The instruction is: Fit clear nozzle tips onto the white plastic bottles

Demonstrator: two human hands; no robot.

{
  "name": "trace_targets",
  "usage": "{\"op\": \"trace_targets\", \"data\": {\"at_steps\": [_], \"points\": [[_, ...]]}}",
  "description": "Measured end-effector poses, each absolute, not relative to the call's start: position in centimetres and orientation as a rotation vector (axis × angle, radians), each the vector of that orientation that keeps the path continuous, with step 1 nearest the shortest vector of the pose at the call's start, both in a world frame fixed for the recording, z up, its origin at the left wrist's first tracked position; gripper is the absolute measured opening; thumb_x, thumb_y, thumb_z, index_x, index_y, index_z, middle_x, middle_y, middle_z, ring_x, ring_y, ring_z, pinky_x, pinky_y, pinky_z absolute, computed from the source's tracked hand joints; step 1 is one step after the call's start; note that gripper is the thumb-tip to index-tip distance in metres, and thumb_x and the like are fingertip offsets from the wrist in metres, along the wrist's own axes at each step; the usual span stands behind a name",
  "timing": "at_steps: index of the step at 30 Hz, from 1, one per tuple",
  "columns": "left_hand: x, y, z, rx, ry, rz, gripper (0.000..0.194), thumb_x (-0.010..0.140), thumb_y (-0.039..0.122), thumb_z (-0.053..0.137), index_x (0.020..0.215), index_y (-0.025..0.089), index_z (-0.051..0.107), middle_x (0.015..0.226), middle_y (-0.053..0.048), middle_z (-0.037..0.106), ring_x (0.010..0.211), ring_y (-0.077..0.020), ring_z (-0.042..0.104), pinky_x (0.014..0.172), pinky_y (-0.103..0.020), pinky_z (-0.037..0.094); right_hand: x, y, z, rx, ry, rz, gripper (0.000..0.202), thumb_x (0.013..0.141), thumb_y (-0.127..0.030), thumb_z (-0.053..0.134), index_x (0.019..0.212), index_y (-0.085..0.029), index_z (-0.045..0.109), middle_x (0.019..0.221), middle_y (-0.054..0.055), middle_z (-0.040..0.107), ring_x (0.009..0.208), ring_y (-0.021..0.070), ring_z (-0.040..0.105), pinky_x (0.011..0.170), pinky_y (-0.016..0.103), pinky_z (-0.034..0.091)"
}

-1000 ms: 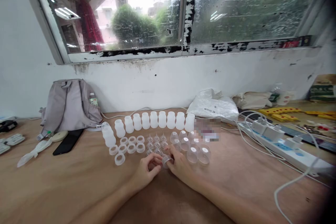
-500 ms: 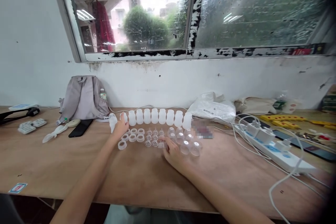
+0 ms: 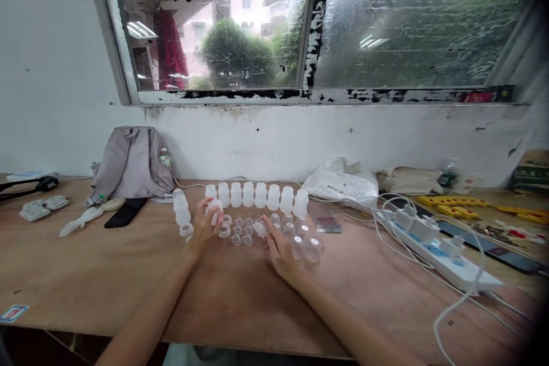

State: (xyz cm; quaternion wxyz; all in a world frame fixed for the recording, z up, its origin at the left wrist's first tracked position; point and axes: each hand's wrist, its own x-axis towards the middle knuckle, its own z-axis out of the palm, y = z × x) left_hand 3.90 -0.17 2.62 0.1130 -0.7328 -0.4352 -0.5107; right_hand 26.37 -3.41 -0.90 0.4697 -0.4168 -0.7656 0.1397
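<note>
Head view: both forearms are extended forward over the table point(image 3: 240, 309), angled inward, with the hands set a little apart. The left hand point(image 3: 206, 227) is curled, and a white bottle point(image 3: 215, 210) is grasped between its thumb and fingers. The right hand point(image 3: 277, 246) is laid low, palm side down, fingers stretched forward and toward the left; a clear collar point(image 3: 259, 229) is pinched at its fingertips.

The white bottle is translucent, smooth, rounded and held tilted; which end faces up cannot be told. The clear collar is small, see-through and tipped; finer detail is lost to blur.

Matching bottles point(image 3: 248, 194) are stood upright in a curved row just beyond the hands; whether anything is inside cannot be told. Loose rings point(image 3: 225, 231) are laid just right of the left hand. Clear teats point(image 3: 242, 233) are grouped between the hands. Domed caps point(image 3: 304, 241), transparent with white spots on top, are clustered just right of the right hand.

Well beyond the left hand, a drink bottle point(image 3: 164, 156) is tucked at the side of a grey backpack point(image 3: 131, 166). Beyond the right hand, a plastic bag point(image 3: 343, 183) is lying crumpled, contents unreadable.
</note>
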Motion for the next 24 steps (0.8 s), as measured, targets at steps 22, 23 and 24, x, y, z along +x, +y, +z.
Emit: {"op": "trace_targets", "data": {"at_steps": [22,23,24], "points": [[8.9,-3.3,0.7,-2.965,-1.56,-1.498,0.052,0.06,0.032,0.071,0.106,0.021,0.049,0.1,-0.004,0.058,0.091,-0.0205,0.055,0.081,-0.033,0.043,28.7,-3.1,0.3,-1.01,-1.839,0.359,0.027,0.084,-0.029,0.043,0.108,-0.021,0.051,0.084,0.006,0.063,0.066,0.0156,0.059,0.058,0.026,0.051],[8.9,-3.3,0.8,-2.978,-1.56,-1.514,0.048,0.062,0.032,0.07,0.104,0.021,0.05,0.101,-0.004,0.059,0.091,-0.0204,0.055,0.081,-0.033,0.043,28.7,-3.0,0.4,-1.011,-1.845,0.374,0.027,0.084,-0.029,0.043,0.108,-0.021,0.05,0.082,0.006,0.063,0.064,0.0153,0.059,0.056,0.026,0.05],[8.9,-3.3,0.8,-2.988,-1.561,-1.529,0.045,0.063,0.032,0.069,0.103,0.021,0.051,0.101,-0.004,0.059,0.092,-0.0202,0.055,0.081,-0.032,0.043,28.7,-2.9,0.4,-1.012,-1.846,0.389,0.026,0.083,-0.03,0.044,0.108,-0.022,0.049,0.081,0.006,0.062,0.062,0.0149,0.058,0.055,0.026,0.05]]}}
